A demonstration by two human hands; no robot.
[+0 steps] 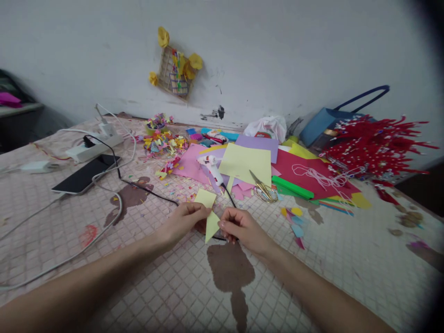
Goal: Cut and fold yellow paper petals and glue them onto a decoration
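Note:
A small pale yellow paper piece (212,227), partly folded to a point, is held between my two hands above the table. My left hand (190,218) pinches its upper left edge. The fingers of my right hand (239,226) are closed on its right corner. Just behind my left fingers lies another pale yellow part (206,198); whether it joins the held piece is hidden. A white glue gun (212,170) rests on the papers beyond my hands, its black cord running down behind my right hand. Gold scissors (263,187) lie on a large pale yellow sheet (245,162).
Colored paper scraps (166,143), a green strip (292,187), a red sheet (301,173) and white string (322,175) lie behind. At left are a tablet (86,175), a power strip (95,148) and cables. A red beaded bundle (374,145) and blue bag (319,127) stand right.

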